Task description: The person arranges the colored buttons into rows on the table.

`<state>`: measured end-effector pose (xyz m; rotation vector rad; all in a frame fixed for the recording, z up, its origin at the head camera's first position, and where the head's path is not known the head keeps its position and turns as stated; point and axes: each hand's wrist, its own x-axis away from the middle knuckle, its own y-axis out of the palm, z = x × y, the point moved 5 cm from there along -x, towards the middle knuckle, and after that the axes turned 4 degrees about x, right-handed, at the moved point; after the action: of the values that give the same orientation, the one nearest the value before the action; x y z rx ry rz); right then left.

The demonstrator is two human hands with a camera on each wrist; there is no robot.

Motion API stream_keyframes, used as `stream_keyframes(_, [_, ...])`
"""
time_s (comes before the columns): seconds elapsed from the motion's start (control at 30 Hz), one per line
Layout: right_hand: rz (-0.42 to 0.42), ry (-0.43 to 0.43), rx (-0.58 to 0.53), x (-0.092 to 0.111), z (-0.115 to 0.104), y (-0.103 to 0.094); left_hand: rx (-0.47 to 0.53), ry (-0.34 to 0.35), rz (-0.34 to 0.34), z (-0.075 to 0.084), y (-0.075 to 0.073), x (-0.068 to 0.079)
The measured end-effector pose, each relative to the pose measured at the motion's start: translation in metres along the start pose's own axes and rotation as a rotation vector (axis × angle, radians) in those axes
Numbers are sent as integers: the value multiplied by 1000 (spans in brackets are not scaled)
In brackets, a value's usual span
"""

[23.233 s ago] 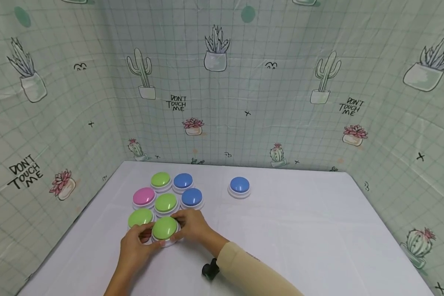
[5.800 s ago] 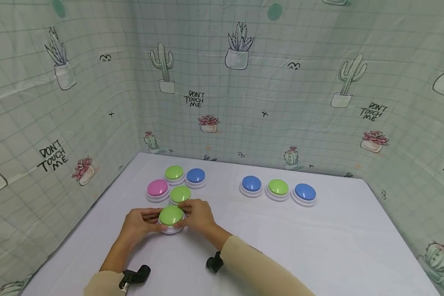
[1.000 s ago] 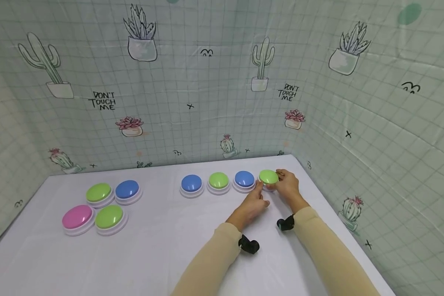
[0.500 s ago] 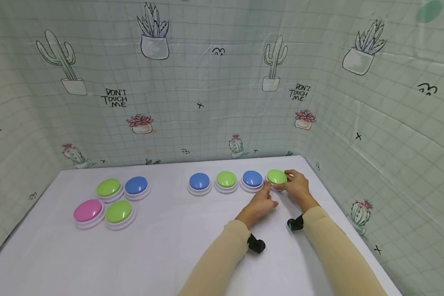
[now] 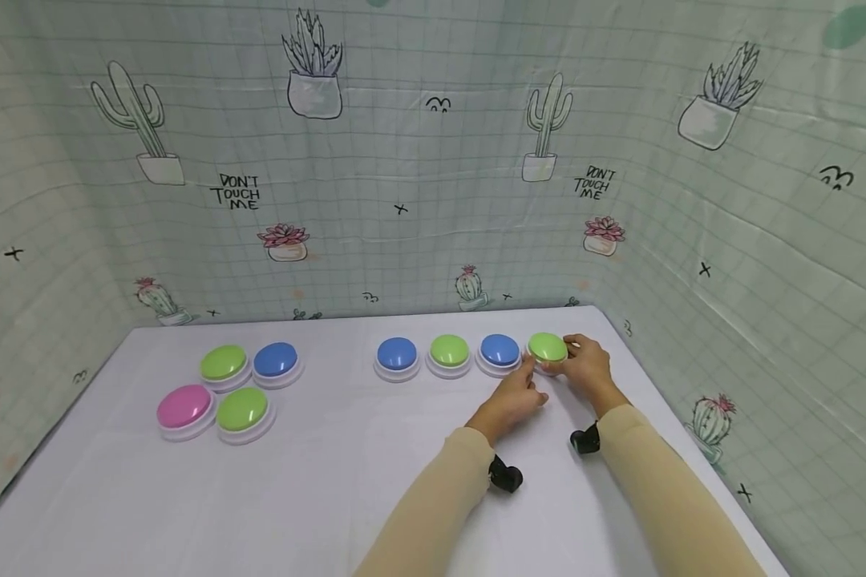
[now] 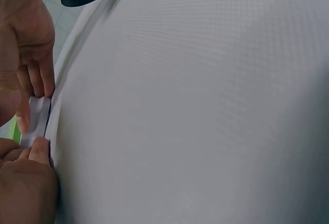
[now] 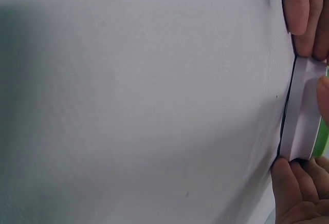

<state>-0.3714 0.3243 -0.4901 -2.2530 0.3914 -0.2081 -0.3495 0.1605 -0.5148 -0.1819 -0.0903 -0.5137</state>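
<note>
My right hand (image 5: pixel 584 370) grips a green push button (image 5: pixel 548 347) with a white base, at the right end of a row near the table's back edge. Its thumb is on the near side and its fingers are on the right. My left hand (image 5: pixel 514 401) touches the left side of that base with extended fingers. In the left wrist view the white base (image 6: pixel 38 116) stands between both hands; the right wrist view shows the base (image 7: pixel 303 111) with fingers at each end. Leftward in the row sit a blue button (image 5: pixel 499 350), a green button (image 5: pixel 449 351) and another blue button (image 5: pixel 397 353).
On the left side of the white table (image 5: pixel 310 497) stands a group: a pink button (image 5: pixel 184 406), a green button (image 5: pixel 223 363), a blue button (image 5: pixel 276 360) and a nearer green button (image 5: pixel 242 409). Cactus-print cloth (image 5: pixel 404 160) hangs behind and at both sides.
Since the earliest frames, several buttons went from the left group to the row; the latest green one was carried from left to right by both hands. Over the last second only the view shifted slightly.
</note>
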Motion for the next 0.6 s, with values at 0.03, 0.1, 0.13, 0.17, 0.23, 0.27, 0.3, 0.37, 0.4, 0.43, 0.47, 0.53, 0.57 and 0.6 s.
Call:
stream_keyframes(0.03, [1,9,-2,0,0,0,2,4,-1,0,0,0])
stream_keyframes(0.1, [2,25,1,0,1,1,4,10,3,0,0,-1])
stream_keyframes(0.13, [2,32,1,0,1,1,10,14,4,0,0,-1])
stream_keyframes(0.17, [1,33,6,0,1,1,14,18,7,0,0,-1])
stream_keyframes(0.23, [-1,31,15,1,0,0,18,22,9,0,0,-1])
stream_keyframes(0.27, [0,29,21,2,0,0,25,21,11,0,1,0])
stream_keyframes(0.3, [0,29,25,3,0,0,32,19,11,0,1,0])
stream_keyframes(0.37, [7,23,34,7,0,-3,35,23,5,3,2,3])
stream_keyframes(0.4, [12,22,40,8,0,-3,37,26,2,4,3,4])
stream_keyframes(0.43, [16,23,44,9,0,-4,40,32,0,4,4,5])
stream_keyframes(0.47, [20,21,51,11,0,-4,47,39,-3,5,4,7])
stream_keyframes(0.53, [26,19,62,14,-1,-2,49,49,-4,5,4,10])
stream_keyframes(0.57, [30,16,63,16,-2,-1,49,53,-3,5,4,11])
stream_keyframes(0.6, [32,14,60,18,-3,0,47,56,0,5,3,13])
